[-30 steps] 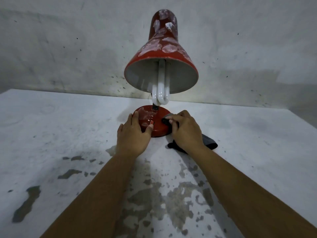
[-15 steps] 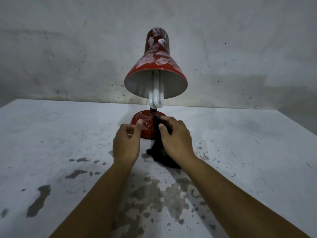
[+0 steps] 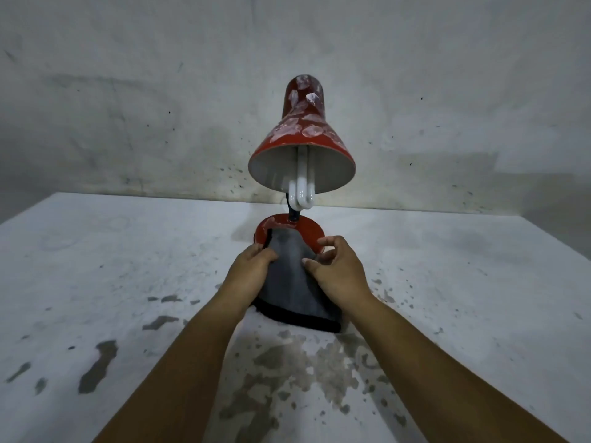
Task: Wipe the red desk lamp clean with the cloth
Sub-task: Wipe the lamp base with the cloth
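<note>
Surface: white table [image 3: 96, 266] with worn, flaked patches of paint near the front, set against a stained grey wall [image 3: 128, 91].
Lamp: red lamp [image 3: 302, 135] is stood upright near the far middle of the table; white smears are seen on the shade, so most of the wiping is judged as not yet done.
Base: round red base [image 3: 311, 230] is partly covered by the cloth; a white smear is visible at its left rim.
Bulb: white tube bulb [image 3: 302, 190] hangs out below the shade; it is judged fragile and is better not touched.
Cloth: grey cloth [image 3: 292, 282] with a dark hem is spread from the base toward the person, its near edge lying on the table; it is judged soft, light and easy to fold.
Left hand: left hand [image 3: 251, 271] is closed on the left edge of the cloth, fingers curled together.
Right hand: right hand [image 3: 335, 271] pinches the right edge with the thumb, while the other fingers are spread apart near the base.
Handling: the lamp is judged light and top-heavy, with smooth, maybe slippery paint; the thin neck [image 3: 292, 215] may bend.
Hold: the base is the best place to be steadied while the shade is wiped.
</note>
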